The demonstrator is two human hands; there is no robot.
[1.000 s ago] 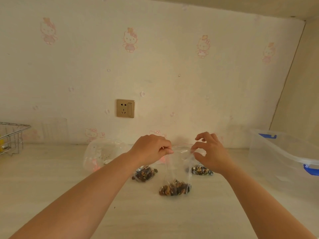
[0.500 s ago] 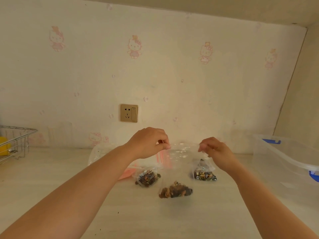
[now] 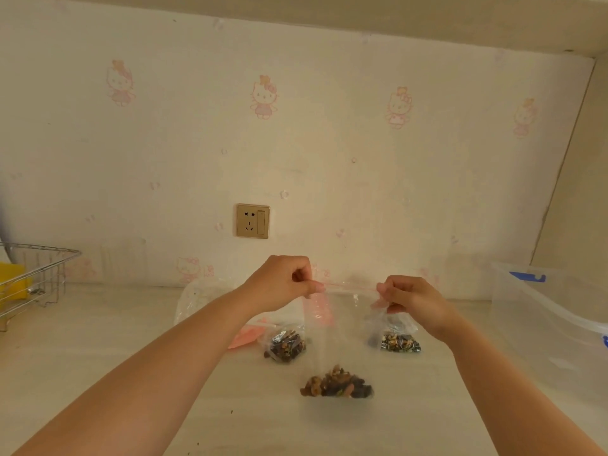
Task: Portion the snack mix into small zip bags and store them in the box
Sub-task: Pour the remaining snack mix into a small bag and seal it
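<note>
A clear zip bag (image 3: 345, 327) hangs above the counter with a clump of snack mix (image 3: 336, 386) in its bottom. My left hand (image 3: 279, 284) pinches the left end of its red zip strip, and my right hand (image 3: 408, 299) pinches the right end. The strip is stretched straight between them. Two other small bags of mix lie on the counter behind: one to the left (image 3: 284, 345), one to the right (image 3: 399, 342). The clear storage box (image 3: 552, 317) with blue latches stands at the right.
A large crumpled clear bag (image 3: 200, 297) lies behind my left wrist, with a pink item (image 3: 246, 335) beside it. A wire rack (image 3: 33, 278) holding something yellow sits at the far left. A wall socket (image 3: 253, 221) is on the back wall.
My hands have drawn apart along the bag's top and lifted it a little, stretching the zip strip straight. The view has tilted downward slightly.
</note>
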